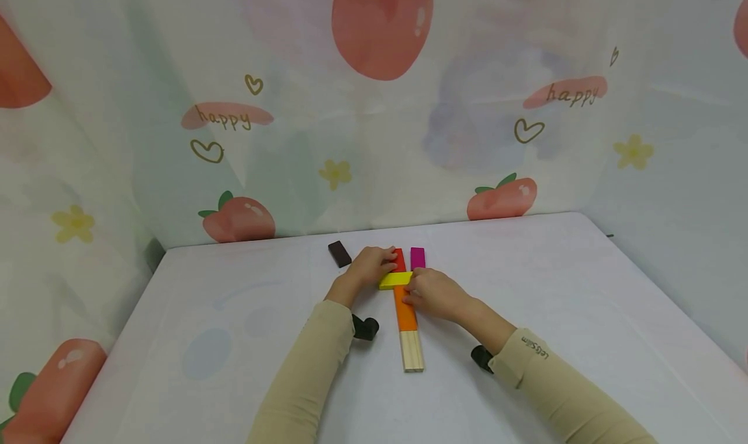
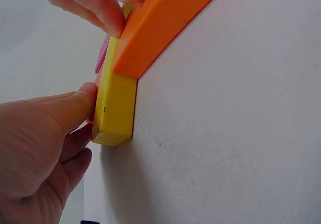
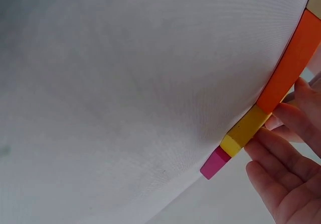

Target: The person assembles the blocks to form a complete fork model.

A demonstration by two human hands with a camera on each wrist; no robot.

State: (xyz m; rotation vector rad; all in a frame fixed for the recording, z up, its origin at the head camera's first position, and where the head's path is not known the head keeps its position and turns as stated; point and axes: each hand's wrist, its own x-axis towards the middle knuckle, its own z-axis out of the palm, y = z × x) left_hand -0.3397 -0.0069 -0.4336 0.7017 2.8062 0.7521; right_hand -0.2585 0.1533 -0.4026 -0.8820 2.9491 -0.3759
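Note:
A yellow block (image 1: 395, 280) lies crosswise on the white table, between a red block (image 1: 399, 259) on its far side and an orange block (image 1: 406, 311) on its near side. My left hand (image 1: 372, 264) pinches the red block; its fingertips come up behind the yellow one in the left wrist view. My right hand (image 1: 438, 293) touches the yellow block's right end and the orange block with fairly straight fingers. Beyond that end sits a magenta block (image 1: 417, 258). Plain wooden pieces (image 1: 411, 351) continue the line below the orange block.
A dark brown block (image 1: 339, 254) lies apart, left of my left hand, near the table's back edge. Black wrist devices show under both sleeves (image 1: 310, 366). A printed cloth (image 1: 374, 191) hangs behind the white table (image 1: 263, 392) and along its sides.

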